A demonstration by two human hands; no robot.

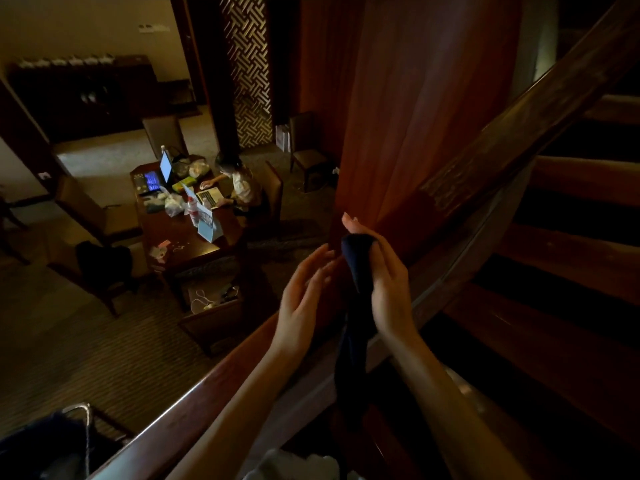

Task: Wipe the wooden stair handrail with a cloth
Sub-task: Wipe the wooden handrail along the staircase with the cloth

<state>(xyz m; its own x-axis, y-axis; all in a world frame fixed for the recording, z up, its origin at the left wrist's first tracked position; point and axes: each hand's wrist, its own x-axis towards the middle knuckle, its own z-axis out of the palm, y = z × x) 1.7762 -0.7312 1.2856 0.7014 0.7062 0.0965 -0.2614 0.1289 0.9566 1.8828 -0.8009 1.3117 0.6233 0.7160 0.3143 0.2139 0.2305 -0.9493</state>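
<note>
The wooden handrail (pixel 194 407) runs from the lower left up toward the middle, then climbs to the upper right along the stairs. My right hand (pixel 384 282) grips the top of a dark blue cloth (pixel 356 327), which hangs down in a long fold over the rail. My left hand (pixel 304 292) is just left of the cloth, fingers straight and relaxed, palm facing it, holding nothing. Both hands are above the rail near its bend.
Dark wooden stair treads (pixel 554 271) rise on the right. A reddish wooden post (pixel 415 116) stands behind the hands. Below on the left, a person sits at a cluttered table (pixel 187 230) with laptops, and chairs stand around it on carpet.
</note>
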